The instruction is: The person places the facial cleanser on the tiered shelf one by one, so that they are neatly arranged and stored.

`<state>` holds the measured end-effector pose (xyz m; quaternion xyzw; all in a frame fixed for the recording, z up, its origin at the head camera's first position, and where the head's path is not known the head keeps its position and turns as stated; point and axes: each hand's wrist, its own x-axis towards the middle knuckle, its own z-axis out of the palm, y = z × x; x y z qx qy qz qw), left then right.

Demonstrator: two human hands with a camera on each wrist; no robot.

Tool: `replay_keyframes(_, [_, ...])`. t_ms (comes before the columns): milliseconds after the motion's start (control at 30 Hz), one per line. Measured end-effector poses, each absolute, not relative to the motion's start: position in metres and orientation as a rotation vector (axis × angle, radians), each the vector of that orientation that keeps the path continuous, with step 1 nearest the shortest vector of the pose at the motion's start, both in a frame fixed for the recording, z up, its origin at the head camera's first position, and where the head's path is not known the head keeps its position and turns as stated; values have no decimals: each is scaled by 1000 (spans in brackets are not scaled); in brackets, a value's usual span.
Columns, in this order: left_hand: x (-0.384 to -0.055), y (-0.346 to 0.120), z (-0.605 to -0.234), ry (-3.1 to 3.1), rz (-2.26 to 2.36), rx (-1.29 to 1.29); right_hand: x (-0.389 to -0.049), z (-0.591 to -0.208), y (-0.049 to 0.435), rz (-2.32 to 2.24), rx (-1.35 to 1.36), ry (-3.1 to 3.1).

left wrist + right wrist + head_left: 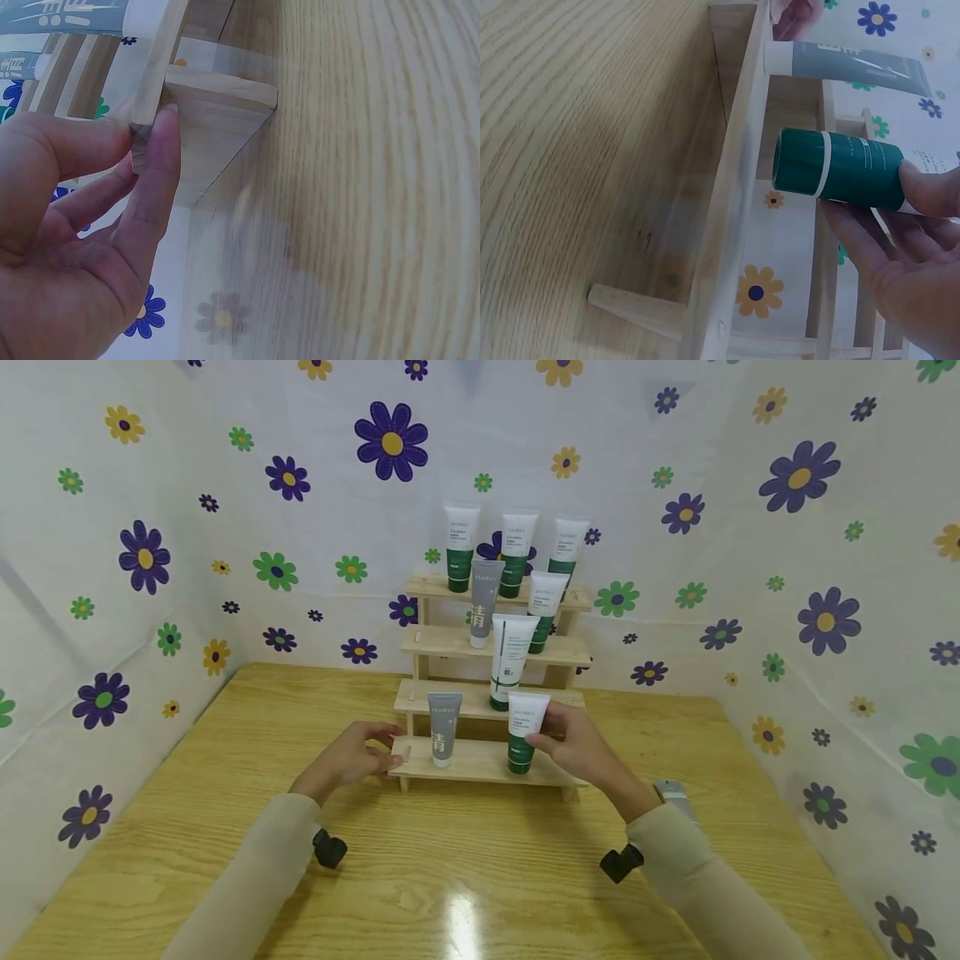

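Note:
A wooden four-tier display stand (476,763) stands on the table. My left hand (352,756) pinches the left end of its lowest board (159,71) between thumb and fingers. With the thumb in front and fingers behind, my right hand (583,745) grips a white squeeze tube with a green cap end (527,713) over the right part of that tier. In the right wrist view the cap end of this tube (862,169) looks slightly apart from the board. A grey squeeze tube (444,727) stands cap down on the same tier, to the left.
Higher tiers carry a tall white-green tube (512,656), another grey tube (484,602) and several white-green tubes (462,539). A grey tube (673,795) lies on the wooden table (337,893) by the right forearm. Flower-patterned cloth (315,560) encloses the back and sides.

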<state>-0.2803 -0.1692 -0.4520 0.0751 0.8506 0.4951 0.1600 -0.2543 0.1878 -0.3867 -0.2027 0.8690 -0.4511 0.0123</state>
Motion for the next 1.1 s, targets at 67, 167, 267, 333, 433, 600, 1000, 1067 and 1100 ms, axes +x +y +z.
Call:
replay_keyframes(67, [-281,-169,-452,2427,1416,214,-255,-389,185,-1423,-636,2704])
replay_keyframes(167, [-281,-169,-453,2427,1417,212,-256,-391,181,-1464,-658,2700])
replay_keyframes(267, [-281,-169,-453,2431,1418,217,-257,-395,176,-1504,-698,2705])
replay_keyframes(333, [-281,-169,-452,2432,1419,222,-258,-396,172,-1520,-724,2702])
replay_keyframes(433, [-281,-169,-453,2432,1422,223,-259,-397,168,-1531,-712,2688])
replay_keyframes(600, [-281,-169,-453,2426,1429,231,-259,-398,164,-1523,-683,2670])
replay_keyframes(1000, [-281,-170,-451,2438,1417,243,-260,-399,162,-1513,-674,2660])
replay_keyframes(1067, [-281,-170,-452,2434,1417,246,-260,-399,161,-1517,-673,2654])
replay_keyframes(1100, [-281,-170,-452,2432,1416,243,-260,-399,161,-1515,-673,2655])
